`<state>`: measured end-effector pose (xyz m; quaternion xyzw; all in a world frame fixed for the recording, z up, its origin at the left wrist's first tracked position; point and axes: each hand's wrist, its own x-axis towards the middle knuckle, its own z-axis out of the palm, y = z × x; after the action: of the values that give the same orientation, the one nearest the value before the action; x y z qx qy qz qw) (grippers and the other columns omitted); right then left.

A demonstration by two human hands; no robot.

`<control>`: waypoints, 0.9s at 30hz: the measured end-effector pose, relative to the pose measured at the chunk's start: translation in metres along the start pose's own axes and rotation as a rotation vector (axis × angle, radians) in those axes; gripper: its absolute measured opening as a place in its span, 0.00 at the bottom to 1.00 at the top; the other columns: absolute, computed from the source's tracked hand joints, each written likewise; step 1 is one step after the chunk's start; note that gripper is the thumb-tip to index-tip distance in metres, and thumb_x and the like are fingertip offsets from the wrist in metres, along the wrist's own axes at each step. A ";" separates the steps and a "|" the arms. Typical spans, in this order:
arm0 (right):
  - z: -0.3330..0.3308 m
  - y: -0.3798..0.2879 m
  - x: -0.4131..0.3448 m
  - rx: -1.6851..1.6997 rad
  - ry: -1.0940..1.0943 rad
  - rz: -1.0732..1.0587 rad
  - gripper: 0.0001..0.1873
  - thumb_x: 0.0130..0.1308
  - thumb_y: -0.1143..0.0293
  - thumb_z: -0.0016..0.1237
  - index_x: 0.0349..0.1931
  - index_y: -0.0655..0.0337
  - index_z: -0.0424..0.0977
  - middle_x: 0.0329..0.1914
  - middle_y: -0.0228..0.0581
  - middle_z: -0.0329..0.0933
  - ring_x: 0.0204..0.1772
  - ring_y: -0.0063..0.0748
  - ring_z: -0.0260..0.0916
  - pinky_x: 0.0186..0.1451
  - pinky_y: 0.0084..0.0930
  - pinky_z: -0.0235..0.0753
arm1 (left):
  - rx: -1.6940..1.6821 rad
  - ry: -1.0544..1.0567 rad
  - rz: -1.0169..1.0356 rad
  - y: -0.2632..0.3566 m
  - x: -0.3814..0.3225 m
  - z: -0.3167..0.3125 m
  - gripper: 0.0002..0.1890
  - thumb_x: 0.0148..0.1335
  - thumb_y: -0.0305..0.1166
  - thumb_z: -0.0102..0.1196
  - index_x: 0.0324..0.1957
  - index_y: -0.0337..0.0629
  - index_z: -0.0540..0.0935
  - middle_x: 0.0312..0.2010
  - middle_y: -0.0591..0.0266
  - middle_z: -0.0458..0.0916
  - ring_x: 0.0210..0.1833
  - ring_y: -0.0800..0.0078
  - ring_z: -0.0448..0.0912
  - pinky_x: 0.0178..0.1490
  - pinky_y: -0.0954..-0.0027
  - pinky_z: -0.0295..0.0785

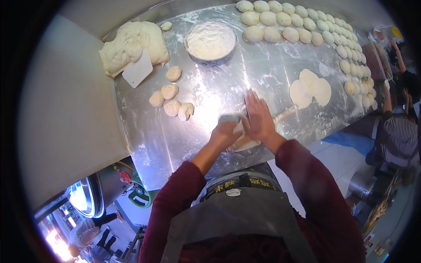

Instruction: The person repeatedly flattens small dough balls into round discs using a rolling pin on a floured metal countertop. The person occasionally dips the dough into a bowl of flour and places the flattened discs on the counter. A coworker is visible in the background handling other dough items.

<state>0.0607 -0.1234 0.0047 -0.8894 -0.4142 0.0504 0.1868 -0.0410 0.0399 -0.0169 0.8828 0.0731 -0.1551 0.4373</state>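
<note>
My right hand (258, 116) lies over a wooden rolling pin (285, 115), fingers stretched out, palm against it. Beside it, my left hand (225, 133) is curled and blurred at a flat piece of dough (248, 145); whether it holds the dough's edge I cannot tell. A blurred grey shape shows just beyond its fingers. Several flattened dough rounds (309, 88) overlap past the pin's far end. To the left lie several small dough pieces (172, 107). A white plastic scraper (138, 68) leans on a large dough mass (131, 42). Behind my hands stands a bowl of flour (211, 40).
Many dough balls (283, 19) stand in rows along the back and right of the floured metal table (204, 82). A pale wall panel (72, 92) borders the left. Co-workers (399, 138) are at the far right, beside a metal pot (361, 184). People also show at lower left.
</note>
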 end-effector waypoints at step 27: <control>0.003 0.003 0.009 -0.161 -0.005 0.004 0.39 0.69 0.57 0.48 0.75 0.69 0.58 0.81 0.57 0.56 0.83 0.54 0.52 0.82 0.51 0.51 | 0.035 0.050 -0.043 0.007 0.014 -0.004 0.19 0.63 0.47 0.60 0.43 0.39 0.87 0.44 0.42 0.86 0.51 0.44 0.84 0.54 0.51 0.79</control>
<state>0.0678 -0.1173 0.0012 -0.9023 -0.4155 0.0198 0.1135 -0.0251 0.0388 -0.0136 0.8921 0.1000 -0.1438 0.4166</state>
